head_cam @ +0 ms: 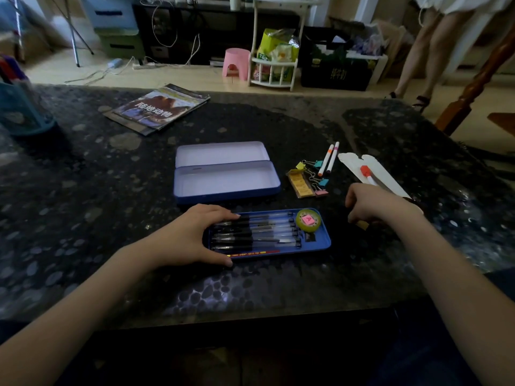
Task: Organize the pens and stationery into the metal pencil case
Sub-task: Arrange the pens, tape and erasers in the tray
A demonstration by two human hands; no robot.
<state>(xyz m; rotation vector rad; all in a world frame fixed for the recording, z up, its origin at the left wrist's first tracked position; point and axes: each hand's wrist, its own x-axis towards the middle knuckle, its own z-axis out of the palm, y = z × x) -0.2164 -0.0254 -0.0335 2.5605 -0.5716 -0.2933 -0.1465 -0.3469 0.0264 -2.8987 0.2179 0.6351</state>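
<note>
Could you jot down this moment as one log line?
left hand: resting on blue tray of pens | right hand: curled, contents unclear | open blue metal pencil case: empty | colourful binder clips: loose on table

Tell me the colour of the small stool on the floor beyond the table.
Pink. The stool shows in the head view, beside a white rack.

open pencil case (226, 188) interior free, binder clips (316, 178) and markers (328, 158) crowd its right
</note>
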